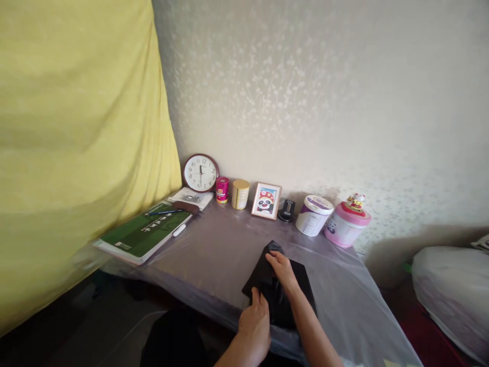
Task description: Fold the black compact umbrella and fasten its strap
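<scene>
A black plastic bag [301, 285], thin and slightly shiny, lies partly folded at the front of the table. At its lower left edge, my left hand [256, 318] is closed on the material, with the thumb and a finger stretched along it. Higher up, my right hand [281, 267] pinches the bag near its bunched upper end, and my right forearm crosses over its right part. The palms and some fingertips are hidden, as is the inside of the bag.
Along the wall stand a clock [200, 173], a pink can [222, 190], a yellow-lidded can [240, 194], a framed panda picture [266, 201], a small black device [286, 210], a white-purple tub [314, 216] and a pink tub [347, 226] topped by a figurine. A green book [147, 232] lies left.
</scene>
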`<state>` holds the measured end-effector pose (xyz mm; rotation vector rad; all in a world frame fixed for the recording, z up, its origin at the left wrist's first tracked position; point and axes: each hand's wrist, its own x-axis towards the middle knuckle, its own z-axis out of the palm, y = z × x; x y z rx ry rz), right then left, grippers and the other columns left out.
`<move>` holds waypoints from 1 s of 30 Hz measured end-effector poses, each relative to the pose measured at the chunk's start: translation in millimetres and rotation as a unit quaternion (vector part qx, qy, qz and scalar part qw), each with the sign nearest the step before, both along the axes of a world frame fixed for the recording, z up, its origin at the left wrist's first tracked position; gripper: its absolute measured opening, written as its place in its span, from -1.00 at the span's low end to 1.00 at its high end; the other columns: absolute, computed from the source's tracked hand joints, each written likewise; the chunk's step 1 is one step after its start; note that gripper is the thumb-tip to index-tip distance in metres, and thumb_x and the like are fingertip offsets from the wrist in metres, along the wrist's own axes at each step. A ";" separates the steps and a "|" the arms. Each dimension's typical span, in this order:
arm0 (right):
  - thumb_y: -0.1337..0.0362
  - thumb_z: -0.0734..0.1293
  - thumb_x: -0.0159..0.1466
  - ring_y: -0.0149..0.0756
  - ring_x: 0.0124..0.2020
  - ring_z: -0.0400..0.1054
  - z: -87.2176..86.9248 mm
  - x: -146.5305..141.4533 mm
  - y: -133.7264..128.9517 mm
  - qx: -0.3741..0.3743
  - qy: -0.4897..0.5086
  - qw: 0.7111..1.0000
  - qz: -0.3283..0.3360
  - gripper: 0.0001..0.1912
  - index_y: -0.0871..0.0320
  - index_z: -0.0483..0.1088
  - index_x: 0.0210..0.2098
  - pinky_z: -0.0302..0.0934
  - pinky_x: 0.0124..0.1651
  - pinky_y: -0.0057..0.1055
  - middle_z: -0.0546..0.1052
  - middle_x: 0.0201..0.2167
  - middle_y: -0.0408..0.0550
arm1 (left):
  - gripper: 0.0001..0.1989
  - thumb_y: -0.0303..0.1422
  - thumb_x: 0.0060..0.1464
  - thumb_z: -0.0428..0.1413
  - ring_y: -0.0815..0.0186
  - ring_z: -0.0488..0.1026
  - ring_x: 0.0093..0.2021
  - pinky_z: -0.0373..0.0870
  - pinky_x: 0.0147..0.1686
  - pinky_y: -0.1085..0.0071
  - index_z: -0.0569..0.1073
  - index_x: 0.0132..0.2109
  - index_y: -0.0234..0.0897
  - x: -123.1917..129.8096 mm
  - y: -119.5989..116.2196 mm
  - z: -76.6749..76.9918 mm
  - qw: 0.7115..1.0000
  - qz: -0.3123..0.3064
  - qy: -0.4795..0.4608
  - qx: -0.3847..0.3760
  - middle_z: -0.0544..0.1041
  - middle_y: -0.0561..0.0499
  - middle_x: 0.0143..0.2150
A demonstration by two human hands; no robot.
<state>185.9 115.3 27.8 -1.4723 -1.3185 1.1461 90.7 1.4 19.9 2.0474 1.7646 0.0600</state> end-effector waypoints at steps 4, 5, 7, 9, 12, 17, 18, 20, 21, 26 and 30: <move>0.17 0.26 0.09 -0.40 -0.57 0.33 -12.3 -2.3 7.1 0.009 -0.080 0.997 -0.002 -0.70 0.21 0.36 -0.23 0.23 -0.62 -0.53 0.44 -0.57 -0.16 | -0.27 -0.62 -0.15 -0.03 0.16 0.40 -0.06 0.34 -0.11 0.37 -0.03 0.22 -0.52 -4.5 -2.0 -2.8 1.000 0.003 -0.012 0.022 -0.02 -0.39 0.25; 0.19 0.27 0.09 -0.39 -0.56 0.33 -13.6 -2.3 8.4 0.007 -0.088 0.996 -0.001 -0.72 0.21 0.36 -0.24 0.24 -0.62 -0.53 0.44 -0.56 -0.16 | -0.28 -0.59 -0.12 -0.03 0.17 0.38 -0.03 0.33 -0.09 0.38 -0.05 0.23 -0.53 -6.6 -3.6 -3.1 0.999 0.005 -0.019 0.030 -0.02 -0.38 0.25; 0.20 0.28 0.09 -0.39 -0.53 0.35 -15.0 -2.2 10.3 0.003 -0.099 0.995 0.000 -0.75 0.20 0.36 -0.26 0.25 -0.62 -0.54 0.45 -0.54 -0.15 | -0.32 -0.50 -0.03 -0.05 0.17 0.30 0.06 0.29 -0.04 0.39 -0.08 0.23 -0.55 -12.4 -8.6 -4.1 0.998 0.007 -0.033 0.046 0.00 -0.35 0.25; 0.20 0.27 0.10 -0.39 -0.51 0.37 -15.4 -2.3 11.0 0.000 -0.108 0.994 0.005 -0.76 0.17 0.35 -0.26 0.27 -0.61 -0.54 0.47 -0.51 -0.15 | -0.38 -0.40 0.05 -0.09 0.18 0.23 0.12 0.28 -0.03 0.40 -0.07 0.23 -0.54 -19.5 -15.4 -6.0 0.997 0.009 -0.035 0.064 0.03 -0.33 0.24; 0.19 0.24 0.13 -0.40 -0.55 0.38 -13.5 -3.7 9.2 0.001 -0.113 0.993 0.026 -0.78 0.16 0.34 -0.26 0.25 -0.60 -0.54 0.48 -0.54 -0.16 | -0.49 -0.35 0.13 -0.18 0.18 0.23 0.12 0.33 -0.08 0.40 0.04 0.21 -0.44 -27.9 -24.8 -8.0 0.995 0.011 -0.017 0.103 0.04 -0.29 0.25; 0.15 0.14 0.21 -0.42 -0.50 0.43 -2.6 -7.9 0.1 0.041 -0.140 0.982 0.118 -0.76 0.12 0.35 -0.33 0.23 -0.48 -0.53 0.54 -0.51 -0.16 | -0.50 -0.40 0.09 -0.13 0.17 0.32 0.02 0.39 -0.17 0.34 0.09 0.20 -0.16 -22.6 -26.5 4.0 0.988 -0.026 0.007 0.150 -0.06 -0.09 0.30; 0.15 0.13 0.21 -0.43 -0.49 0.43 0.0 -8.6 -1.8 0.055 -0.156 0.977 0.132 -0.75 0.12 0.36 -0.34 0.23 -0.43 -0.52 0.54 -0.50 -0.16 | -0.44 -0.40 0.05 -0.08 0.16 0.34 -0.02 0.39 -0.17 0.30 0.04 0.22 -0.11 -19.1 -24.8 8.1 0.989 -0.034 0.015 0.146 -0.11 -0.07 0.31; 0.15 0.12 0.22 -0.43 -0.48 0.43 4.4 -9.7 -4.9 0.077 -0.188 0.967 0.152 -0.74 0.10 0.39 -0.36 0.23 -0.38 -0.51 0.55 -0.49 -0.17 | -0.31 -0.42 -0.02 0.00 0.14 0.37 -0.10 0.41 -0.21 0.23 -0.05 0.24 -0.02 -12.0 -20.5 15.2 0.990 -0.043 0.036 0.127 -0.17 -0.03 0.32; 0.16 0.12 0.22 -0.43 -0.47 0.42 6.1 -10.0 -5.9 0.084 -0.200 0.963 0.161 -0.74 0.10 0.40 -0.36 0.22 -0.37 -0.51 0.55 -0.49 -0.18 | -0.25 -0.43 -0.06 0.04 0.13 0.38 -0.13 0.41 -0.23 0.21 -0.09 0.24 0.02 -9.0 -18.0 17.6 0.991 -0.045 0.046 0.115 -0.19 -0.02 0.32; 0.20 0.13 0.23 -0.41 -0.42 0.42 10.2 -9.5 -10.3 0.107 -0.227 0.948 0.194 -0.75 0.07 0.42 -0.30 0.22 -0.35 -0.51 0.55 -0.44 -0.19 | -0.20 -0.51 -0.06 0.02 0.24 0.45 -0.24 0.42 -0.26 0.31 -0.16 0.25 0.01 -5.3 -5.6 16.4 0.994 -0.046 0.055 0.083 -0.14 -0.13 0.31; 0.21 0.14 0.24 -0.38 -0.35 0.40 12.1 -7.4 -24.3 0.170 -0.243 0.930 0.217 -0.75 0.04 0.44 -0.25 0.23 -0.26 -0.47 0.55 -0.39 -0.18 | -0.25 -0.61 -0.08 -0.06 0.28 0.48 -0.29 0.42 -0.28 0.36 -0.09 0.26 -0.17 -7.6 0.5 8.2 0.996 -0.038 0.053 0.063 -0.13 -0.24 0.30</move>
